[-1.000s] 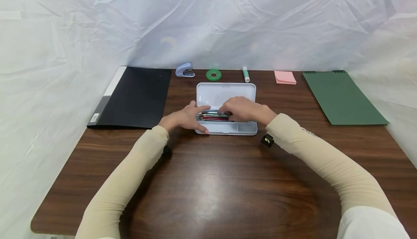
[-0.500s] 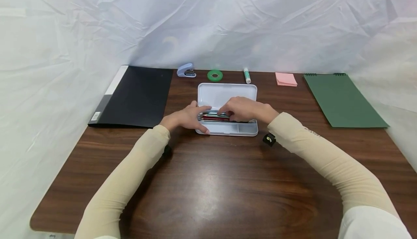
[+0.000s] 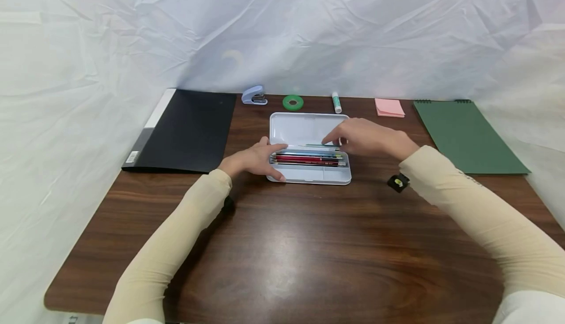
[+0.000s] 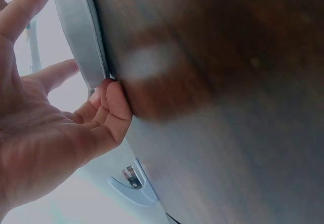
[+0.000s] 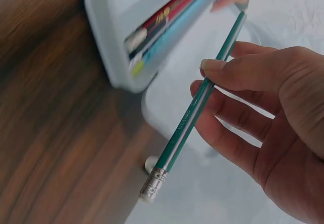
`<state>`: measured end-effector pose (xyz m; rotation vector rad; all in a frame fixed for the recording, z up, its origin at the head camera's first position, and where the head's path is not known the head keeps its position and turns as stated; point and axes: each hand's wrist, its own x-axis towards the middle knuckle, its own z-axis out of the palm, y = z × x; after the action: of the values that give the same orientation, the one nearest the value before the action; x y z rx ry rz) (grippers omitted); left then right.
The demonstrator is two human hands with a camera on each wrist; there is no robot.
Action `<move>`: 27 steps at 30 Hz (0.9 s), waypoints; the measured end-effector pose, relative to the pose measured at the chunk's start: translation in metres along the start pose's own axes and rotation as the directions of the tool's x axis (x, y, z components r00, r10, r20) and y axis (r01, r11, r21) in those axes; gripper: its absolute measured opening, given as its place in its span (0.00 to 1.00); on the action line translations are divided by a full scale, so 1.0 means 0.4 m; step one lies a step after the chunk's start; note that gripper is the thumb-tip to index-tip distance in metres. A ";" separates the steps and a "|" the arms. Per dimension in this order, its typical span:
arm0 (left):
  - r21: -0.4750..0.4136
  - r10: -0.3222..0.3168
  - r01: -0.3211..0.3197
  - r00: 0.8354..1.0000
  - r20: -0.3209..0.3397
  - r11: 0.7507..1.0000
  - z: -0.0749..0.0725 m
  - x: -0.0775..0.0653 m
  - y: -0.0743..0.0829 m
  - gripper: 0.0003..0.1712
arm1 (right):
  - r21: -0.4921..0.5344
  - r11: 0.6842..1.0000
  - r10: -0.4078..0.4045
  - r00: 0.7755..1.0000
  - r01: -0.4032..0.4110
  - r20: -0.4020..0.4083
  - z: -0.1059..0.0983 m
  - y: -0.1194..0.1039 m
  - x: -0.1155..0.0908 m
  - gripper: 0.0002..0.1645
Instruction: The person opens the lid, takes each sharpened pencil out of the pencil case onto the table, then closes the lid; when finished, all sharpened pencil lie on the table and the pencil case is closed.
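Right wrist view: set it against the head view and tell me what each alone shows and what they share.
Only the right wrist view: the palm side of the right hand and lettering along the green pencil.
Only the head view: the folder, stapler, tape, notes and green pad.
Both: the right hand pinching the green pencil, the open case with pencils in it, and at least part of the left hand.

Head view bright, glare on desk [image 3: 309,231] at 6 o'clock. Left wrist: desk blurred, whites blown toward 7. Right wrist: dim toward 9, pencil [image 5: 186,117] fairly sharp.
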<state>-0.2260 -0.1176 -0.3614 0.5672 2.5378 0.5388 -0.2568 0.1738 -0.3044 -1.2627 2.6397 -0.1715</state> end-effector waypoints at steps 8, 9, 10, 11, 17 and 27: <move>0.005 -0.008 0.008 1.000 0.002 1.000 -0.002 -0.004 0.000 0.57 | 0.036 0.994 0.102 0.994 -0.102 -0.023 -0.021 0.054 -0.095 0.23; 0.004 -0.010 0.010 1.000 0.002 1.000 -0.002 -0.004 0.000 0.57 | 0.039 0.993 0.113 0.993 -0.112 -0.023 -0.024 0.060 -0.107 0.23; 0.004 -0.012 0.012 1.000 0.001 1.000 -0.002 -0.005 0.000 0.57 | 0.036 0.992 0.122 0.992 -0.121 -0.023 -0.025 0.066 -0.118 0.22; 0.002 -0.013 0.013 1.000 0.001 1.000 -0.002 -0.007 0.001 0.57 | 0.037 0.991 0.131 0.991 -0.130 -0.023 -0.027 0.072 -0.129 0.22; -0.003 -0.017 0.017 1.000 0.008 1.000 -0.002 -0.013 0.001 0.57 | 0.028 0.981 0.193 0.981 -0.192 -0.022 -0.032 0.115 -0.191 0.20; -0.011 -0.018 0.018 1.000 0.000 1.000 -0.005 -0.016 -0.004 0.57 | 0.026 0.967 0.255 0.967 -0.255 0.000 0.034 0.218 -0.220 0.20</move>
<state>-0.2226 -0.1227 -0.3582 0.5406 2.5360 0.5458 -0.2658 0.2969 -0.3224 -0.9025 2.7612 -0.1656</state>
